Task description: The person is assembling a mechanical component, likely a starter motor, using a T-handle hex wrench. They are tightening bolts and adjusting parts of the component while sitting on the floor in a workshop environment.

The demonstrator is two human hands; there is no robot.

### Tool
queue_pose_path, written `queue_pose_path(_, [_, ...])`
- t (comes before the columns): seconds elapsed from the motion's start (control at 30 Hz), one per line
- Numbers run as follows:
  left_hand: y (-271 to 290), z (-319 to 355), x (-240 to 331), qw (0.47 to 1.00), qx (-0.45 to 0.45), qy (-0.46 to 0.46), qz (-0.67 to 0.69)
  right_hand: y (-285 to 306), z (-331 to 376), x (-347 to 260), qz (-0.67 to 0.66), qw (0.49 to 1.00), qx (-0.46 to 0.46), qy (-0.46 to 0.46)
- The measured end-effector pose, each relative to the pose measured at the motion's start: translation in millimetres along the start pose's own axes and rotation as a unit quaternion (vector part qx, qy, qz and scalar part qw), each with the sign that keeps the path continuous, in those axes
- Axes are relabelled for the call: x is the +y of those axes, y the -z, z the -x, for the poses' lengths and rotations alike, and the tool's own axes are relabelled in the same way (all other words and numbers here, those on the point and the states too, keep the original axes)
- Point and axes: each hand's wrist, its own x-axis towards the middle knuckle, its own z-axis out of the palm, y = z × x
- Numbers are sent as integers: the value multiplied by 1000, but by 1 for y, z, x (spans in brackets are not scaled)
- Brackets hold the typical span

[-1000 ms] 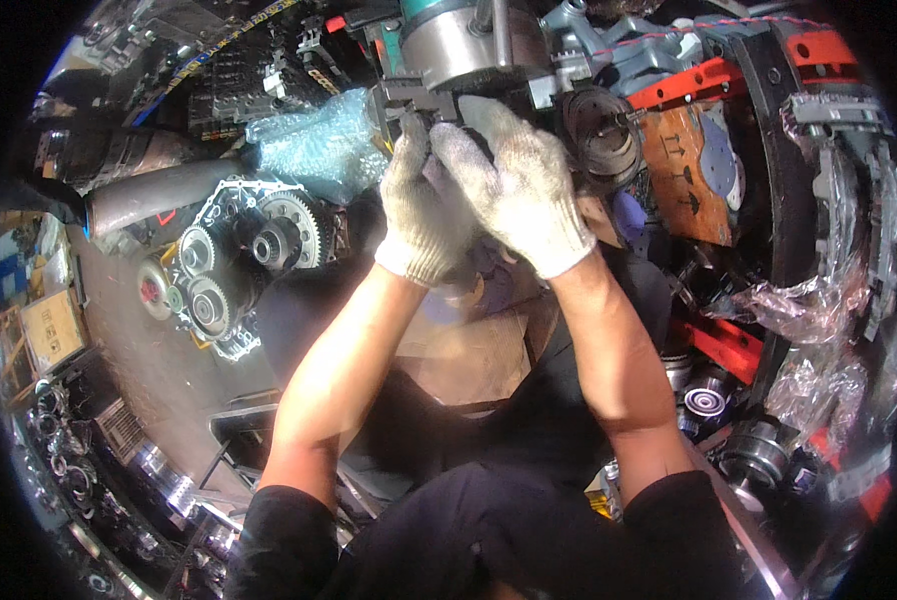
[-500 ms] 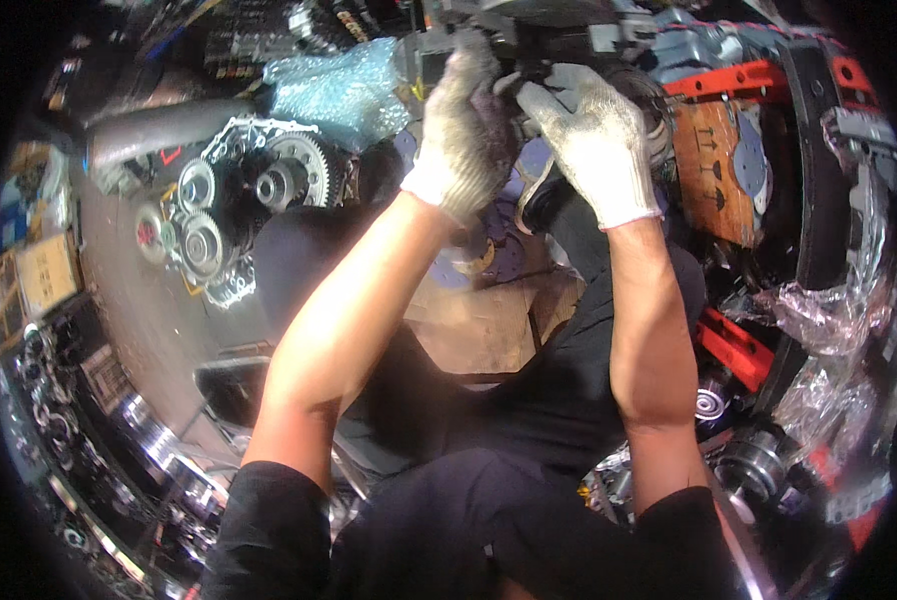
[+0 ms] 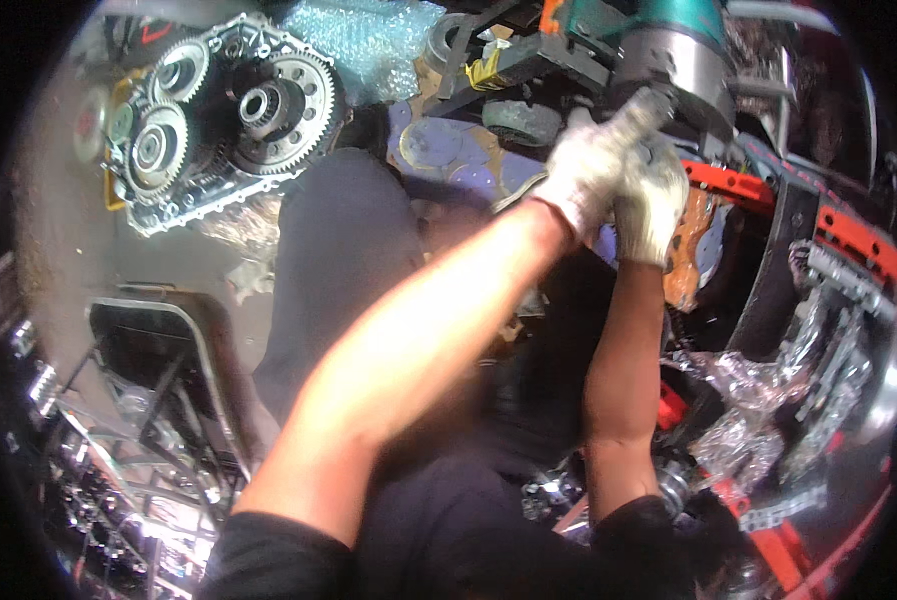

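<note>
gear assembly upper left, bubble wrap beside; crumpled plastic right

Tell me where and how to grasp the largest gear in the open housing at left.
Likely by its raised central hub, from the exposed-face side: the hub stands out from the gear, while the toothed rim sits close to the housing edge.

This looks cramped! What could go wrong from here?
The left hand and right hand are crowded close to the silver cylinder: its hard lower edge might pinch them.
The pale gloves could snag on nearby metal.
The uncovered large gear, off to the left, might catch grit.
</note>
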Motion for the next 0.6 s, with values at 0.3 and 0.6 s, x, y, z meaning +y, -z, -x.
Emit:
queue_pose_path(0.3, [-52, -29, -72, 948, 73, -131, -280, 21, -10, -21, -54, 976, -133, -166])
queue_pose_path(0.6, [-45, 10, -15, 967, 208, -97, -114, 60, 26, -33, -20, 968, -147, -204])
